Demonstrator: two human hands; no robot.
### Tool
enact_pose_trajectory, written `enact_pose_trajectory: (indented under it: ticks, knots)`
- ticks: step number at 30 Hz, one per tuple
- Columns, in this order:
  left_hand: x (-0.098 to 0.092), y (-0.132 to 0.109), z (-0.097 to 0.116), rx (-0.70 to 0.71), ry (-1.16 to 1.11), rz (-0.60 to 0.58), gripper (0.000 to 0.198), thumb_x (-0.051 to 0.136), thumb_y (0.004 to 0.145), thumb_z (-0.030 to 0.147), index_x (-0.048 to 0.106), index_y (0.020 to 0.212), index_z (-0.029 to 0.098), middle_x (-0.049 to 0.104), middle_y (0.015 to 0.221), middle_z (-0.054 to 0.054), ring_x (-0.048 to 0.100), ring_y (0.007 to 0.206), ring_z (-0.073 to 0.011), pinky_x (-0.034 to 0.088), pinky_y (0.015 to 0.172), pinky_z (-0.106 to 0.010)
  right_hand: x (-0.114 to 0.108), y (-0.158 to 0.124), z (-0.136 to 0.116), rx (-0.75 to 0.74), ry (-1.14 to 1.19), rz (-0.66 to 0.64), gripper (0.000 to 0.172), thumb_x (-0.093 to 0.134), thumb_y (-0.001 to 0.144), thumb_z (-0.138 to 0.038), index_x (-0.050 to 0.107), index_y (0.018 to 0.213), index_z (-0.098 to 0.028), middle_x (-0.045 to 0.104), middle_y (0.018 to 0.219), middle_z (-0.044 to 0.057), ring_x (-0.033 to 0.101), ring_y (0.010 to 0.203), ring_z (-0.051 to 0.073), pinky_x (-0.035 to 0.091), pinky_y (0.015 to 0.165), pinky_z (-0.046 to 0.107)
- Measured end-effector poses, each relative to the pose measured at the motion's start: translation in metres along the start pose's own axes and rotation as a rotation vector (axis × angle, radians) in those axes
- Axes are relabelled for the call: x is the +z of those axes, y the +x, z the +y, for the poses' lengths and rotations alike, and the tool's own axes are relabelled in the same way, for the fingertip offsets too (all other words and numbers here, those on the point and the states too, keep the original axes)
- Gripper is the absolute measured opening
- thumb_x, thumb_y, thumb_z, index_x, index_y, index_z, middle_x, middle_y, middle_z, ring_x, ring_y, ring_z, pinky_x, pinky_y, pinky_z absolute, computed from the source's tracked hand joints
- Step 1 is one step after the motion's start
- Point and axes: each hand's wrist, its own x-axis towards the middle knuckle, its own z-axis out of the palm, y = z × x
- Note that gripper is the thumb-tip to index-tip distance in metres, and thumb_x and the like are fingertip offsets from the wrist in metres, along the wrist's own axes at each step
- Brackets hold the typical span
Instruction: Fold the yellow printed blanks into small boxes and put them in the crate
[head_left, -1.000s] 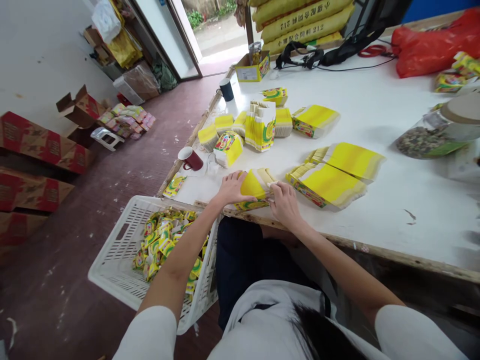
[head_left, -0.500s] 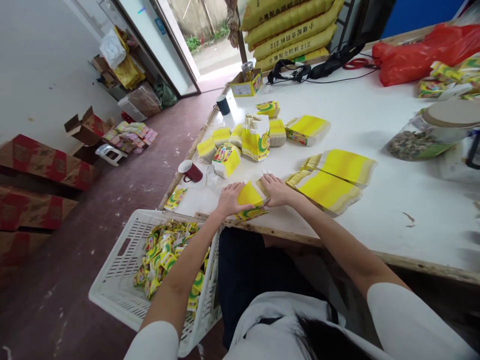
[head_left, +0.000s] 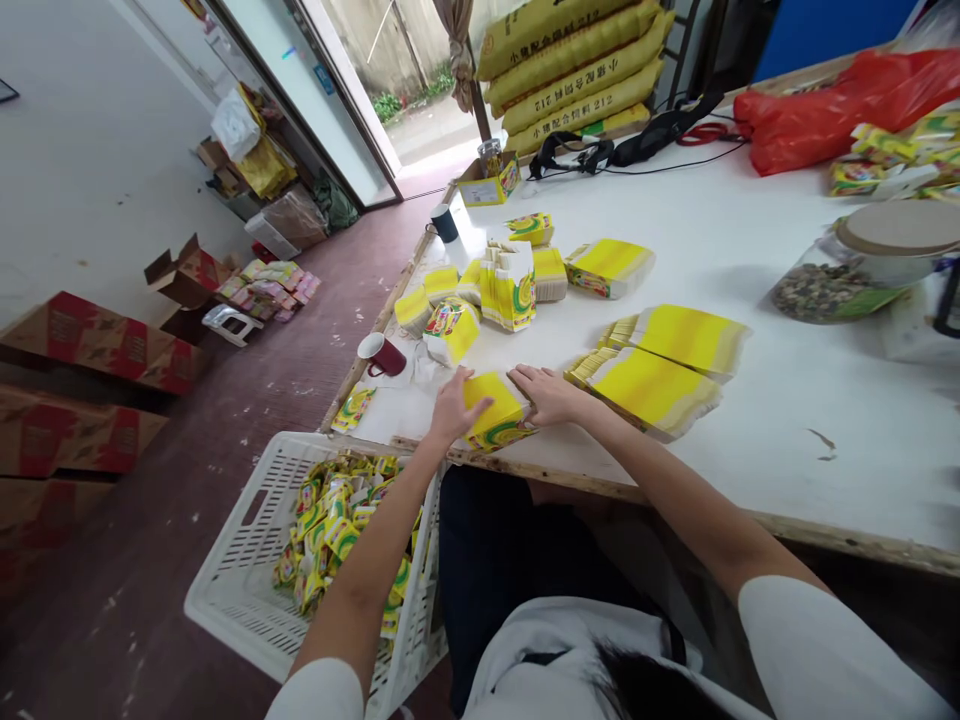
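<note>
The left hand (head_left: 454, 405) lies over the left end of a small stack of yellow flat packets (head_left: 498, 412), fingers stretched across its top. Its thumb is hidden from here, so I cannot tell whether it pinches the stack or only rests on it. The right hand (head_left: 551, 392) is spread flat, palm down, its fingers against the right end of the same stack and closed around nothing. The stack sits between the two hands at the near edge of the white table (head_left: 750, 250), just above the person's lap.

Just right of the right hand are two fanned piles of the same yellow packets, the nearer pile (head_left: 651, 388) partly overlapped by the farther pile (head_left: 694, 335). To the left, a red mug (head_left: 384, 354) stands near the table's edge. Beyond the hands, an upright bundle of packets (head_left: 510, 287) stands among smaller yellow piles, and farther back is a dark cup (head_left: 445, 222).

Off the table, beside the person's left arm, a white plastic crate (head_left: 247, 565) holds loose yellow-green packets (head_left: 337, 520). At the far right of the table lie a lidded jar on its side (head_left: 862, 265) and a red plastic bag (head_left: 825, 110). Yellow sacks (head_left: 570, 70) are stacked behind the table.
</note>
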Motion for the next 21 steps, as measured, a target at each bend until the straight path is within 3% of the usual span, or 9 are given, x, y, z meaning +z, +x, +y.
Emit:
enact_pose_trajectory:
  ticks: [5, 10, 16, 21]
  knots:
    - [0.007, -0.010, -0.022, -0.148, -0.263, 0.218, 0.073, 0.040, 0.088, 0.079, 0.059, 0.123, 0.018, 0.068, 0.128, -0.017, 0.065, 0.120, -0.0311, 0.052, 0.103, -0.046, -0.004, -0.002, -0.009, 0.029, -0.006, -0.003, 0.094, 0.080, 0.076, -0.034, 0.034, 0.154, -0.011, 0.042, 0.156, 0.028, 0.044, 0.144, 0.040, 0.037, 0.115, 0.056]
    - [0.026, -0.025, -0.017, -0.194, -0.560, 0.296, 0.086, 0.018, 0.089, 0.085, 0.054, 0.136, 0.023, 0.068, 0.132, -0.014, 0.065, 0.125, -0.0314, 0.056, 0.101, -0.048, -0.007, -0.002, -0.019, 0.081, -0.039, -0.023, 0.094, 0.080, 0.077, -0.034, 0.034, 0.155, -0.008, 0.042, 0.157, 0.028, 0.046, 0.143, 0.038, 0.038, 0.116, 0.054]
    - [0.037, -0.028, 0.008, -0.421, -1.167, 0.365, 0.064, 0.034, 0.100, 0.064, 0.041, 0.152, 0.028, 0.050, 0.158, -0.007, 0.047, 0.146, -0.0224, 0.045, 0.117, -0.037, -0.001, 0.003, -0.017, 0.116, -0.017, -0.034, 0.101, 0.079, 0.077, -0.034, 0.026, 0.158, -0.002, 0.031, 0.161, 0.033, 0.034, 0.150, 0.041, 0.033, 0.119, 0.056]
    - [0.034, -0.029, -0.010, -0.432, -1.165, 0.273, 0.072, 0.046, 0.096, 0.066, 0.030, 0.158, 0.032, 0.034, 0.168, -0.005, 0.037, 0.152, -0.0226, 0.038, 0.122, -0.038, 0.003, 0.003, -0.014, 0.094, 0.016, -0.014, 0.101, 0.080, 0.076, -0.034, 0.027, 0.158, -0.005, 0.033, 0.160, 0.032, 0.035, 0.149, 0.042, 0.035, 0.118, 0.057]
